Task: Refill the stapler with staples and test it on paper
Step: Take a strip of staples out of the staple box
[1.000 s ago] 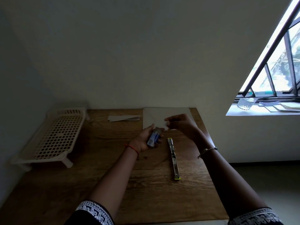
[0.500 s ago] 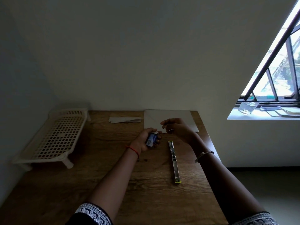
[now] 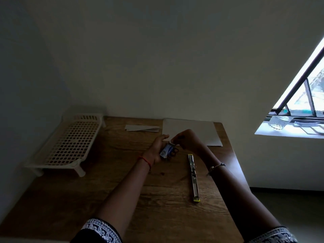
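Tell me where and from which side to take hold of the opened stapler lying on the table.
Grip the stapler across its narrow width near the middle, coming from above with the right hand, which is nearer. It lies flat and fully opened out as a long thin strip on the table, yellow tip toward the person, so its long sides are free. The left hand holds the staple box.

No text can be read anywhere; the print on the small blue staple box (image 3: 168, 150) is too blurred to make out.
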Motion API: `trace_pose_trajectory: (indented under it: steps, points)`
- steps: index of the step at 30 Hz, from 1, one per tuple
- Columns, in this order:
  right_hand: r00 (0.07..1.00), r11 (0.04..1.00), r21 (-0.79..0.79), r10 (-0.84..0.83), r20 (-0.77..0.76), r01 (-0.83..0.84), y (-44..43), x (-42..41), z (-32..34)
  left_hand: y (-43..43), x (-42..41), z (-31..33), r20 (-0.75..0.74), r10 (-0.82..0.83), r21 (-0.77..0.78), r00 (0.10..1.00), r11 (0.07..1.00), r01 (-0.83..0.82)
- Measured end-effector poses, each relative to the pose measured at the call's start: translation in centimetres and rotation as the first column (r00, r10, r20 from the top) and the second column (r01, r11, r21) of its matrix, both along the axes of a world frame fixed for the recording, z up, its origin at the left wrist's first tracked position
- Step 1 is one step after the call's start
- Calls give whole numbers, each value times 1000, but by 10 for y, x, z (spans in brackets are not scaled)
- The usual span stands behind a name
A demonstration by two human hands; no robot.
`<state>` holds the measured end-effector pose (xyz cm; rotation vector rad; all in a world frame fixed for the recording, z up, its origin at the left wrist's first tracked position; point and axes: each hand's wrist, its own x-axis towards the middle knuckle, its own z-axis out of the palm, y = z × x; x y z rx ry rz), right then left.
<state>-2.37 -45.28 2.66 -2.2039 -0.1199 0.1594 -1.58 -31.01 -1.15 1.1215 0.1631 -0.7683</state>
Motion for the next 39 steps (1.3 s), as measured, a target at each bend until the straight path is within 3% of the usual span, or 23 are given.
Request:
trace_pose_trajectory:
  steps: [7,17,26,28,32,36,38,39]
  points:
    - [999,1000,-9,29,32,-29,19,8,6,16,6,1,8,59,-26,998,998,-59]
    - [994,994,-44,101,41,-99,46,21,2,39,15,5,11,96,90,995,991,-97]
    - [982,983,8,182,-52,-182,83,30,8,72,18,5,10,379,184,925,909,-374]
    - [976,979,62,200,-81,-195,94,31,9,86,14,8,14,401,199,916,896,-396]
    - [950,954,6,301,-88,-301,123,33,13,115,9,11,-7,410,130,912,905,-405]
    - [945,948,89,313,-93,-306,160,37,18,155,-2,21,110,500,213,859,832,-512]
    - [950,947,144,301,-83,-287,181,40,16,177,-12,26,279,435,288,856,813,-507]
    - [953,940,159,302,14,-300,193,42,12,188,-18,30,353,400,326,846,795,-512]
